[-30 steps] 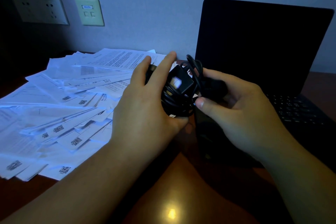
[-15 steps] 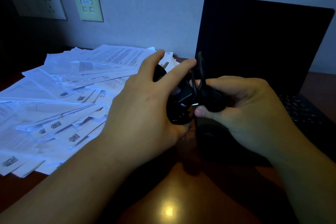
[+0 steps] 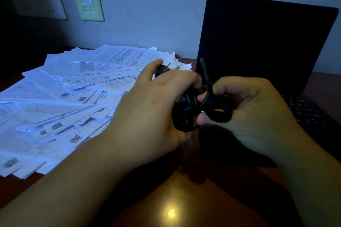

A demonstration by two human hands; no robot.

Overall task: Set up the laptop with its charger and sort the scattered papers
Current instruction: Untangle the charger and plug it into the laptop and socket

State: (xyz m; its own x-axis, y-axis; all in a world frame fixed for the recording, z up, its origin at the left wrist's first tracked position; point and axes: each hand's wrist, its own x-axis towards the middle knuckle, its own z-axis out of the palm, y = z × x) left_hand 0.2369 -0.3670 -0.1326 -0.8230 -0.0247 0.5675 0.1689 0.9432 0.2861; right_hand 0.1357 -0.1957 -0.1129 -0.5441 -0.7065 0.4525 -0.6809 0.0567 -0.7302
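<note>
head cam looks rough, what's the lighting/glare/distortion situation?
Head view: dim and blue-tinted; the papers are the brightest area. The laptop is almost pure black, its keys barely showing. One warm glare spot sits on the glossy desk. Black charger cable detail is lost between the left hand and right hand. Wide-angle lens tilts the wall socket.

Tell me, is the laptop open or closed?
Open. The laptop's dark screen stands upright against the wall, and its keyboard lies flat on the desk behind the right hand.
</note>
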